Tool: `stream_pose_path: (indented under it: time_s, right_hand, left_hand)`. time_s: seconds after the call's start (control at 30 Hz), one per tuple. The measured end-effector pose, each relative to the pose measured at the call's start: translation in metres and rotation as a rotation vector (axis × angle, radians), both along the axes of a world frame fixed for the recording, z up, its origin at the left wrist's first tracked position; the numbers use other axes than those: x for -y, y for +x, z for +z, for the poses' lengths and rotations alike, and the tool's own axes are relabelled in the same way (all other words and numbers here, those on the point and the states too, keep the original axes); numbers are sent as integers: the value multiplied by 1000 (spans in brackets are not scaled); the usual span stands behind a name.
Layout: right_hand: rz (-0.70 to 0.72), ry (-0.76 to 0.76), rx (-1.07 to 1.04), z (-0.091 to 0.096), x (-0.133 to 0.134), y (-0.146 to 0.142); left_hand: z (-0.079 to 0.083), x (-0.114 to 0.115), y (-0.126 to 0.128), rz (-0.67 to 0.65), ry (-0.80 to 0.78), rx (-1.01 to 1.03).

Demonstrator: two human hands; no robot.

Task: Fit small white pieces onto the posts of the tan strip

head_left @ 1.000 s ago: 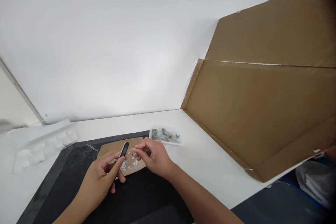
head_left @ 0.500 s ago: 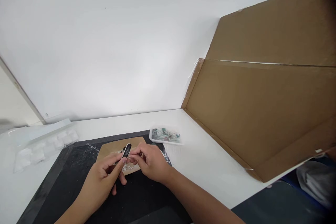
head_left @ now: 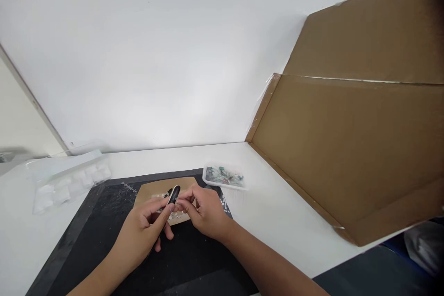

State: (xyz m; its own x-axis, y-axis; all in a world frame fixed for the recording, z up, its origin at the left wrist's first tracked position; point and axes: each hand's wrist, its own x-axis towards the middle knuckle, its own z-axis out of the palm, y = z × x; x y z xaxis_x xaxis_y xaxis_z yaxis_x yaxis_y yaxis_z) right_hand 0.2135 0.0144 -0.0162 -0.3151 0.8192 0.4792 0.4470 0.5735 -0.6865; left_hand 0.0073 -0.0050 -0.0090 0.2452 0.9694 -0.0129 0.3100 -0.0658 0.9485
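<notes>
My left hand grips a slim black file-like stick, its rounded tip pointing up and right. My right hand is pinched closed right against that tip; what it pinches is too small to make out. Both hands hover over a brown card strewn with several small white pieces. The card lies on a black mat.
A small clear tray of greenish bits stands just beyond my right hand. A clear compartment box lies at the left on the white table. Large cardboard sheets lean at the right against the white wall.
My two hands have come together: the right pinch moved left to the stick's tip. The view shifted slightly, so everything sits a little further right.
</notes>
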Motion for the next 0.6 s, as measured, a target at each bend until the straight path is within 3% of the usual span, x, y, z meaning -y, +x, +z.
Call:
stream_pose_path:
  time_s: [0.13,0.4,0.6]
  right_hand:
    - [-53,88,17,-3,2,-3]
    - [-142,333,52,-8,1,-4]
    - [-184,375,120,-9,3,-8]
  left_hand:
    - [-1,2,1,-15,9,9]
    - [8,4,6,-39,-123,63]
    - [9,3,4,-68,-157,55]
